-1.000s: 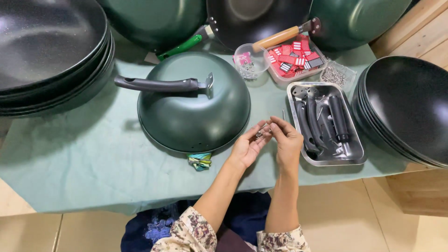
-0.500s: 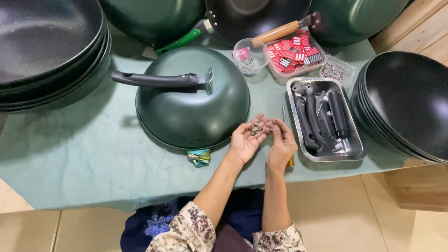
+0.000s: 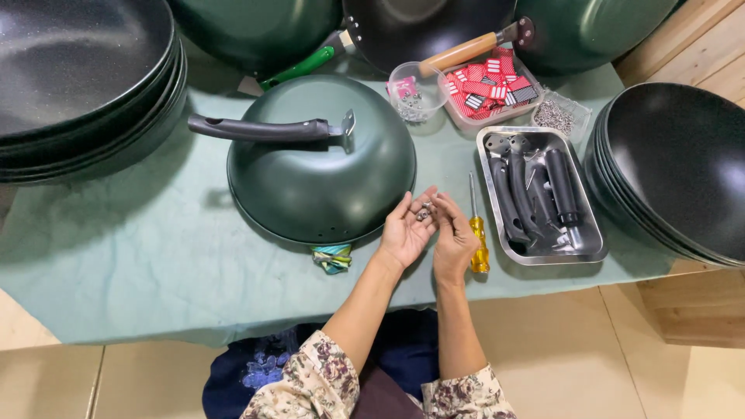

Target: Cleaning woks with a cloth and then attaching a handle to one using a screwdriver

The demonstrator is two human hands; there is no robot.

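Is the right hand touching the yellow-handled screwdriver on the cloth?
Cannot tell. In the head view the right hand overlaps the screwdriver, hiding any contact or gap.

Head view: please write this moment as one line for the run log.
left hand: palm up, holds small metal screws | right hand: fingertips at screws | upturned green wok beside hands | yellow screwdriver on table

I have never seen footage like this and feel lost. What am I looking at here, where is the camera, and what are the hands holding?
The camera sits on a person's head, looking down at their own bare hands over a table with a green cloth. The left hand lies palm up with small metal screws in it; the right hand picks at them. Beside them lie an upturned green wok with a dark handle, a yellow screwdriver, and a steel tray of black handles. Stacked black pans stand around.
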